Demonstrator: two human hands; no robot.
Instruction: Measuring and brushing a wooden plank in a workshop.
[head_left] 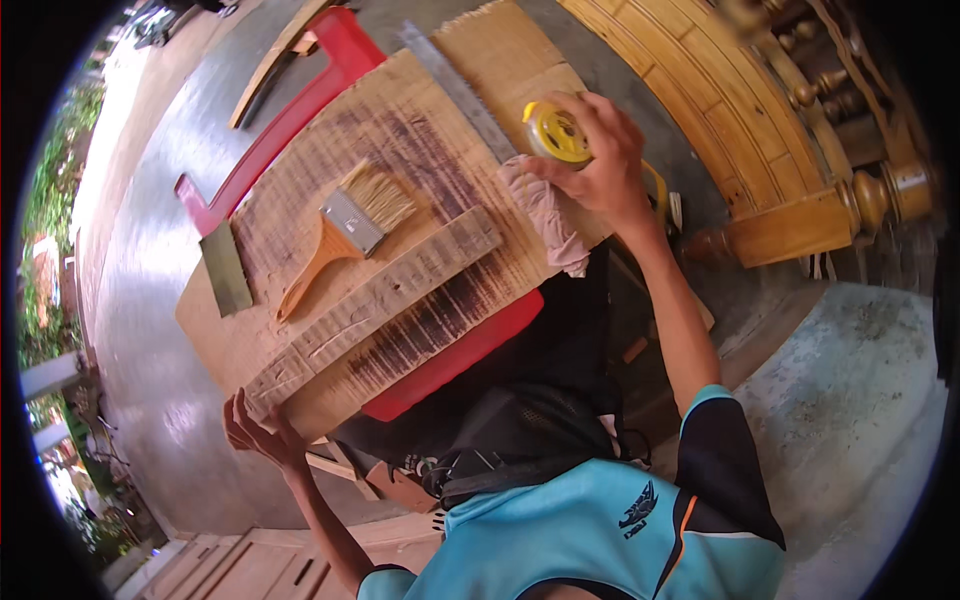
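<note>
My right hand (595, 160) grips a yellow tape measure (555, 135) over the board's right side, beside a crumpled pinkish cloth (545, 215) and a metal straightedge (450, 85). My left hand (262, 430) holds the near-left end of a rough wooden strip (370, 310), which lies diagonally across the wide, saw-marked board (350, 135). On that board, a paintbrush (345, 230) with an orange handle rests above the strip, and a dull olive rectangular piece (225, 268) lies at the left.
Red plastic (450, 360), apparently a chair, shows beneath the board. A varnished wooden furniture piece (770, 220) is at the right. Wood offcuts (270, 70) lie on the grey floor (150, 350), with panels (220, 565) at the lower left and plants (60, 160) beyond the left edge.
</note>
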